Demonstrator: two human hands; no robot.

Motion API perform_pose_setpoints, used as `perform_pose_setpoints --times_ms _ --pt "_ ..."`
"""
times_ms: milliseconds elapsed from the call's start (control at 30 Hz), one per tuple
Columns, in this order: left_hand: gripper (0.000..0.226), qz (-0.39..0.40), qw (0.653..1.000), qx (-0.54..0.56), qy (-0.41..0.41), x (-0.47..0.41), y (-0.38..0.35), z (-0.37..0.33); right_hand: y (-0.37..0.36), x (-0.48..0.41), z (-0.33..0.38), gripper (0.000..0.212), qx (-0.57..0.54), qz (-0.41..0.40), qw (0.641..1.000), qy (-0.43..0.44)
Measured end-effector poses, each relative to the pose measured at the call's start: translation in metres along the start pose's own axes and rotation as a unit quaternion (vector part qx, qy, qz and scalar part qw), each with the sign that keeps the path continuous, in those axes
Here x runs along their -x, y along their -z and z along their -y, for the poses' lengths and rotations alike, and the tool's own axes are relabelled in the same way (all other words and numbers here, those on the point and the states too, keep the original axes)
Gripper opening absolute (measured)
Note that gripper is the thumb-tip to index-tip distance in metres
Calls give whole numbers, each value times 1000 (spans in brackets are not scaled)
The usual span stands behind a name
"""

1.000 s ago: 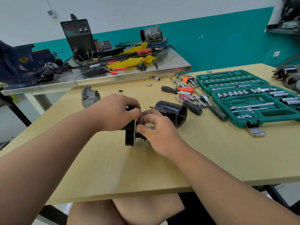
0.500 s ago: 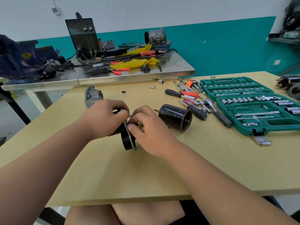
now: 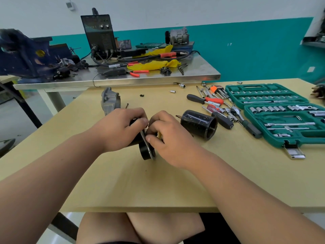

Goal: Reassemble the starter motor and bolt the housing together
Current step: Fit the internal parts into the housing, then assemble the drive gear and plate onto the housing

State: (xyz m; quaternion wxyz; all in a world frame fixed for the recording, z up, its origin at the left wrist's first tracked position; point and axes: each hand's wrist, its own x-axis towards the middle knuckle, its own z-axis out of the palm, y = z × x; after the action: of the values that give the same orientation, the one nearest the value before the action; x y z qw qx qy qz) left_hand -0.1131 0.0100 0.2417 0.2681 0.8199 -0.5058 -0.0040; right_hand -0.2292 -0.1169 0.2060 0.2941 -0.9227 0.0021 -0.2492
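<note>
Reassembly is being judged barely begun: the black end piece [image 3: 146,153] is being pinched on the tabletop [image 3: 123,184] by the left grip [image 3: 121,128] and right grip [image 3: 169,139], while the housing [image 3: 197,125] is lying apart, unbolted.

A workshop wall [image 3: 193,9], white above with a teal lower band [image 3: 255,50], backs a steel-topped bench [image 3: 198,72] on white legs [image 3: 52,101], which stands just behind a pale wooden table [image 3: 123,182]. A small grey box [image 3: 68,5] is fixed high on the white wall at left. A shelf [image 3: 314,44] juts in at far right, and light grey floor [image 3: 17,120] shows beside the tables under soft, even light.
</note>
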Motion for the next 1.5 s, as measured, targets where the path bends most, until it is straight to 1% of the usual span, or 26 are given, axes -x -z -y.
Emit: perform_pose_setpoints --times_ms 33,133,333,400,467,567,667,700,733,767,800,833,867,900,933,967,1000,1100,1167,1333,1433,1500 --pt "26 -3 1000 -1 -3 1 0 0 -1 1 0 5 -27 5 1000 -14" --pt "24 -1 1000 -10 6 0 0 -3 -2 5 -2 12 -57 3 998 -28" --pt "22 20 999 -41 -7 -4 1 -12 -2 10 -7 14 -74 -3 997 -34" --pt "22 22 999 -47 -11 -5 1 -12 -2 11 -9 11 -76 -7 997 -31" --pt "22 18 998 -52 -12 -5 1 -13 -1 11 -11 1 -65 -7 998 -23" --pt "22 12 998 -54 -8 -5 1 -16 -2 10 -11 12 -14 -25 1000 11" --pt "22 -1 998 -55 1 -6 0 -17 4 5 -12 20 48 -54 995 68" --pt "22 -9 998 -57 6 -6 -1 -16 12 0 -18 24 56 -66 994 66" --pt "23 -18 998 -60 9 -7 -3 -16 24 -8 -30 25 57 -94 993 33" --pt "23 -28 997 -65 12 -6 -4 -14 40 -18 -47 25 51 -138 989 -34" --pt "22 -42 997 -64 13 -7 -7 -13 60 -28 -71 24 54 -181 975 -119" --pt "22 -57 997 -59 14 -9 -11 -12 82 -35 -98 25 72 -206 954 -205" --pt "22 -69 996 -53 17 -9 -15 -10 97 -39 -124 25 108 -190 935 -280" --pt "23 -77 996 -42 21 -10 -18 -7 107 -40 -147 26 158 -138 919 -334" --pt "23 -83 996 -31 25 -10 -20 -4 110 -41 -165 27 213 -73 904 -363" --pt "24 -85 996 -23 26 -10 -22 0 109 -42 -179 29 254 -26 892 -374" --pt "24 -86 996 -16 24 -11 -22 4 105 -45 -188 30 283 -1 883 -373" --pt "24 -84 996 7 18 -11 -19 12 95 -59 -199 38 344 55 866 -358" --pt "28 -84 996 28 20 -10 -19 15 92 -71 -201 39 366 83 855 -357" --pt "28 -105 989 101 29 -1 -24 26 90 -85 -198 35 365 117 865 -323" --pt "29 -133 981 138 34 6 -31 31 91 -79 -194 35 369 105 875 -295" --pt "30 -150 975 163 28 8 -36 31 93 -73 -188 40 350 89 892 -273"
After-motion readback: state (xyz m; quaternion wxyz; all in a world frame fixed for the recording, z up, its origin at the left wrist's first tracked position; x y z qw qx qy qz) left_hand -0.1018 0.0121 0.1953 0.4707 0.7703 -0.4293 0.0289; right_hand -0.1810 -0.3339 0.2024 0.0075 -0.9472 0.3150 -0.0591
